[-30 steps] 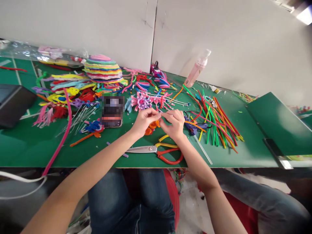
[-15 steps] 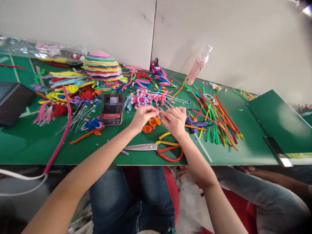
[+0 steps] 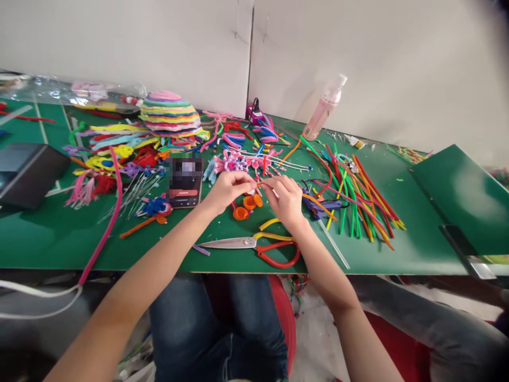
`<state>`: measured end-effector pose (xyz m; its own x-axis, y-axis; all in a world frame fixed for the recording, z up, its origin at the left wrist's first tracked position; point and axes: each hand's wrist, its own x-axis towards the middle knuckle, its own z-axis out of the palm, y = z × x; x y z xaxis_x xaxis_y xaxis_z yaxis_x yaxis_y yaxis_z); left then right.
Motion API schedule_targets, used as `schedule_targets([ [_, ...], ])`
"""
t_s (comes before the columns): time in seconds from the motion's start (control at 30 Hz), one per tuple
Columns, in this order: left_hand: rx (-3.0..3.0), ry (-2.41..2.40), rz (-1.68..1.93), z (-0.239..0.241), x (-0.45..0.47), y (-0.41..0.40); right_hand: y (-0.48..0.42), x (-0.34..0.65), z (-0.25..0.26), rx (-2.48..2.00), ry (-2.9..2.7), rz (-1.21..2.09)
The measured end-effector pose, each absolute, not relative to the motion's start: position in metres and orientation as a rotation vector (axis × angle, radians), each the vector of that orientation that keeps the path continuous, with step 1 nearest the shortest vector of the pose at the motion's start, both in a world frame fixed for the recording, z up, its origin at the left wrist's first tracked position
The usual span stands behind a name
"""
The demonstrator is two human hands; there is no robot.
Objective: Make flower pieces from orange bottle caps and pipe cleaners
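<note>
My left hand [image 3: 230, 191] and my right hand [image 3: 284, 199] meet above the middle of the green table, fingertips pinched close together. A thin orange pipe cleaner [image 3: 320, 206] runs between the fingertips, and its long end sticks out to the right behind my right hand. Just beneath the hands lie orange coiled pipe-cleaner discs [image 3: 240, 213], with bits of red and blue around them. Scissors [image 3: 234, 242] with red and yellow handles rest in front, partly below my right wrist. A blue glue gun [image 3: 318, 208] is beside my right hand, partly hidden.
Loose coloured pipe cleaners [image 3: 358, 201] spread to the right. A phone [image 3: 185, 185], a blue pipe-cleaner flower [image 3: 153, 207] and a striped pipe-cleaner bundle [image 3: 170, 114] are on the left. Behind stands a pink bottle [image 3: 324, 109]. A seated person's leg [image 3: 429, 318] shows at right.
The orange pipe cleaner's free end has tilted, now sloping down to the right more steeply. The fingertips sit slightly further apart, showing orange between them. The view has shifted slightly.
</note>
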<state>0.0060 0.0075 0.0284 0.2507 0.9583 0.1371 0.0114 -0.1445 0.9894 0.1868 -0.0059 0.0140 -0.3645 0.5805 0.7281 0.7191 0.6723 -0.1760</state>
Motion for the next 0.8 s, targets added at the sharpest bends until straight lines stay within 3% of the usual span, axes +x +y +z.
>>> schedule_targets([
  [0.4, 1.711, 0.886, 0.877, 0.045, -0.010, 0.009, -0.002, 0.190, 0.023, -0.785, -2.253, -0.214],
  [0.63, 1.330, 1.056, 1.520, 0.030, 0.021, -0.003, -0.009, 0.174, 0.008, -0.931, -1.984, -0.160],
  [0.8, 0.812, 0.862, 1.446, 0.026, 0.037, -0.009, -0.015, 0.160, 0.009, -0.965, -1.940, -0.208],
])
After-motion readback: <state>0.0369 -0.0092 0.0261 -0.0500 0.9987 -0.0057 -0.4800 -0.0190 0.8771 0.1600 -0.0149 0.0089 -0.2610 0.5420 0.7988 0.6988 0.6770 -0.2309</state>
